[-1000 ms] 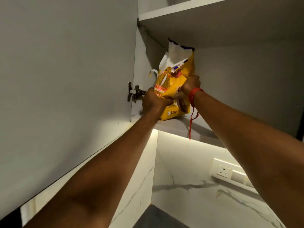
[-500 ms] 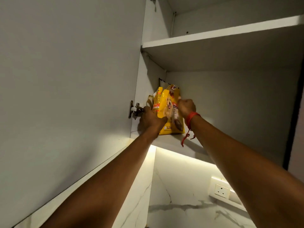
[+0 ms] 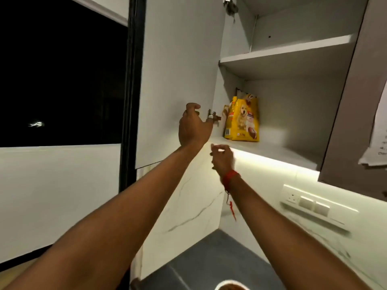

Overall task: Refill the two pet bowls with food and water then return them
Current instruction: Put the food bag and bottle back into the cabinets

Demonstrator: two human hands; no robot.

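Closest to you, far below both hands at the bottom edge of the view, a white-rimmed bowl [image 3: 229, 281] sits on the dark grey counter [image 3: 199, 258] with something brown inside. Only a sliver of it shows, so you can't tell how full it is. Your right hand [image 3: 223, 156], with the red thread [image 3: 230, 177] at its wrist, hangs just under the front edge of the lower shelf [image 3: 276, 149], fingers loosely curled around nothing. Up and to its left, your left hand [image 3: 193, 126] is likewise empty, fingers slack and half bent. It is in front of the open cabinet door [image 3: 178, 70], with the hinge [image 3: 213, 117] just past its fingertips. Beyond both hands, a little right of the left one, the yellow food bag [image 3: 241, 120] stands upright on that shelf, touched by neither hand. Judging from this, the food half looks done, with the food poured and the bag put away. What's left for you is to shut the door, fill the second bowl, which is out of view, with water, and carry both back.
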